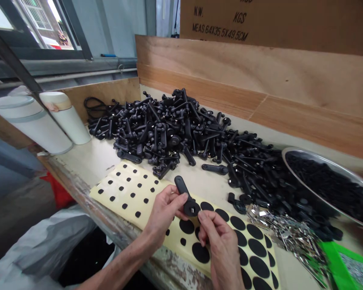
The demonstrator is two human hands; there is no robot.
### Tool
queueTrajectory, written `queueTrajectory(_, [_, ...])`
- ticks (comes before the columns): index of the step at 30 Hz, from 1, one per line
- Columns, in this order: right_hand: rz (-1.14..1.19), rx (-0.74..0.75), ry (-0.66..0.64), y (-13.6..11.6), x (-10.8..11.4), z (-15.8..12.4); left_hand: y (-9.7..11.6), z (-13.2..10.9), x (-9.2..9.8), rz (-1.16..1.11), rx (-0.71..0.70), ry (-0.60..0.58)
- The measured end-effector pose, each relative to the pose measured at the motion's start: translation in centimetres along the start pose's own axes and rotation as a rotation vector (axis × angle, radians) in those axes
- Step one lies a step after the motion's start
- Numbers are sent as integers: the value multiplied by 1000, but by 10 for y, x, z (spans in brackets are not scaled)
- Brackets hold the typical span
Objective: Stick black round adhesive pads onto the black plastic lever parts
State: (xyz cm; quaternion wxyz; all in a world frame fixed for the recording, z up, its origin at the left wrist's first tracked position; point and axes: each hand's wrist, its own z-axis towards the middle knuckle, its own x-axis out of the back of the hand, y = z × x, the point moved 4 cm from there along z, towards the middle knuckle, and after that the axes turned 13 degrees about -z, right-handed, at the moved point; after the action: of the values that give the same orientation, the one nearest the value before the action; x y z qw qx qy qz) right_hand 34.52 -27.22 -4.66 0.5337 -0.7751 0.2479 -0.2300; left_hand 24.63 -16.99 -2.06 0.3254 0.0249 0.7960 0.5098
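Note:
My left hand (169, 205) pinches a black crank-shaped plastic part (182, 186) between thumb and fingers. The part's long arm points up and away, and its round end, with a small square metal insert, faces me. Close against the rim of that round end is my right hand (218, 233), thumb and forefinger pressed together; whether something thin is between them I cannot make out. Below both hands lies a yellowish backing sheet (157, 213) of black stickers, with small dots on the left and large round stickers (257, 247) on the right.
Behind the sheet spreads a heap of similar black parts (166, 125). At right are a metal bowl (286, 155) of black pieces, a pile of shiny metal pieces (290, 229) and a green packet (335, 257). Two white bottles (69, 121) stand left. A wooden board (230, 80) borders the back.

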Motion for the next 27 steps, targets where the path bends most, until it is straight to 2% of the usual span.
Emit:
queueTrajectory(4, [-58,51,7,1,0,0,3,-2,-2,-3,-10,-25])
queueTrajectory(8, [-257,219,35,-4,3,-1,4,-6,-3,-18,-19,-10])
queueTrajectory(13, [-653,557,218,-24,1,-11,3,-7,-3,-34,-59,16])
queueTrajectory(16, [-902,708,352,-29,-2,-18,3,-8,-4,-16,-83,20])
queueTrajectory(20, [-1176,723,476,-25,3,-14,5,-10,-6,-16,-102,5])
queueTrajectory(21, [-1164,699,472,-24,8,-12,6,-11,-6,-24,-86,-7])
queueTrajectory(23, [-997,643,400,-25,16,-6,5,-11,-6,-32,-37,-20])
queueTrajectory(27, [-490,424,119,-27,18,2,0,-9,-5,-58,12,-68])
